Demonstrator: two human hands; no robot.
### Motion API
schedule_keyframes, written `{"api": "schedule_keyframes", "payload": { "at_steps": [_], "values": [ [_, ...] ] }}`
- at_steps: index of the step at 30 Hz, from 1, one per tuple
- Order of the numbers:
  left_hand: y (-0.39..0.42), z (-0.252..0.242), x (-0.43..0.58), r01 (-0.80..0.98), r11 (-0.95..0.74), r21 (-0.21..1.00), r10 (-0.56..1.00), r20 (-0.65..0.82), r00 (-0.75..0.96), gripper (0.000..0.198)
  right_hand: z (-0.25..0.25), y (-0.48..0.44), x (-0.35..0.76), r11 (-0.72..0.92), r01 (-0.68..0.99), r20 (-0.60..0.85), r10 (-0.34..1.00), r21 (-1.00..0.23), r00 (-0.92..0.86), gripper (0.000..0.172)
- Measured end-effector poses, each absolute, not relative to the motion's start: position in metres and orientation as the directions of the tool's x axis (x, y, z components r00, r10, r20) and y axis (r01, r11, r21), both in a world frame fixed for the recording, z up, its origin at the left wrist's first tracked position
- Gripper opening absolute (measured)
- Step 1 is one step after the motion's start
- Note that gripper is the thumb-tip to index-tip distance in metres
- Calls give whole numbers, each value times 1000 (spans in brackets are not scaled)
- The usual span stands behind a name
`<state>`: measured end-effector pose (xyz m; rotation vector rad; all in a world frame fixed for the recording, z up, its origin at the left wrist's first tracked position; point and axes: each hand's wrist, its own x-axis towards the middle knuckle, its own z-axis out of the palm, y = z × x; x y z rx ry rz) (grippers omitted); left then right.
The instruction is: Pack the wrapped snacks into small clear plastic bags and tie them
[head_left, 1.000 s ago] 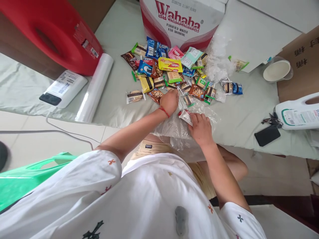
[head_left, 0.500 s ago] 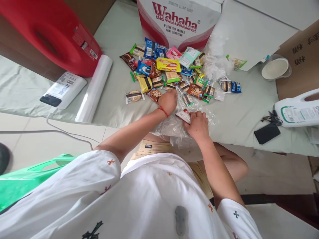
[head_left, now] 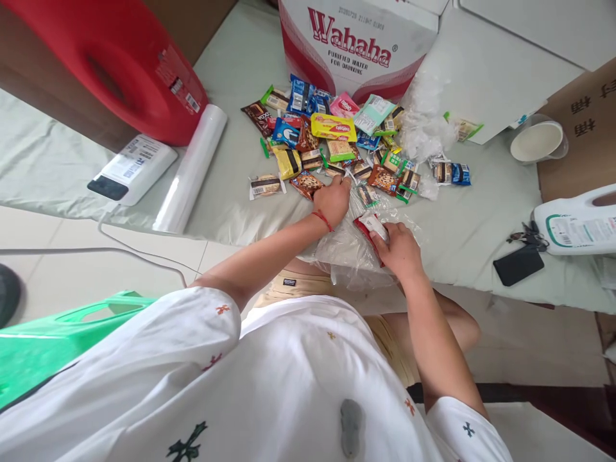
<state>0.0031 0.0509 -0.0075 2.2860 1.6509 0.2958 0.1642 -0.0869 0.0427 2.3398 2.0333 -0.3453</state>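
Observation:
My left hand [head_left: 333, 200], with a red cord at its wrist, is closed in a pinch on the upper edge of a clear plastic bag [head_left: 344, 247]. The bag lies crumpled along the table's front edge, partly hanging over it. In my right hand [head_left: 402, 250] is a red and white snack packet [head_left: 373, 226], tilted over the bag's right part. Just beyond my hands spreads a heap of small wrapped snacks, among them a yellow wafer packet [head_left: 334, 128] and a brown cookie packet [head_left: 307, 185] beside my left fingers. A small green-edged biscuit packet [head_left: 366, 194] lies between the hands.
A Wahaha water carton [head_left: 359, 48] stands behind the heap, with crumpled clear plastic [head_left: 426, 122] to its right. On the left are a red jug [head_left: 144, 70], a white device [head_left: 132, 170] and a plastic roll [head_left: 192, 170]. A cup [head_left: 536, 141], white bottle [head_left: 577, 221] and black phone-like object [head_left: 518, 265] sit right.
My right hand has turned the red and white packet, so more of its red side shows. My left hand keeps its pinch near the heap. The whole view has shifted slightly.

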Motion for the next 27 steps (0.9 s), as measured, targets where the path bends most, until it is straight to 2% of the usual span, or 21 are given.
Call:
{"api": "schedule_keyframes", "payload": {
  "at_steps": [2, 7, 12, 16, 23, 27],
  "values": [
    [50, -8, 3, 892, -295, 344, 947, -16, 320, 39, 42, -85, 155, -204, 971, -157, 970, -125, 184, 50],
    [48, -7, 2, 896, -285, 341, 949, -31, 313, 39, 35, -80, 138, -214, 975, -93, 974, -60, 208, 50],
    [48, -7, 2, 875, -286, 390, 947, -23, 320, 38, 30, -82, 135, -252, 967, -94, 964, -37, 248, 47],
    [48, -7, 1, 882, -296, 367, 946, -13, 324, 39, 33, -85, 135, -199, 980, -132, 972, -7, 196, 46],
    [48, -5, 1, 891, -315, 327, 936, -50, 349, 41, 35, -85, 167, -187, 973, -222, 963, -133, 155, 43],
    [47, -4, 1, 889, -332, 316, 931, -43, 363, 42, 35, -92, 157, -173, 985, -167, 971, -11, 168, 48]
  ]
}}
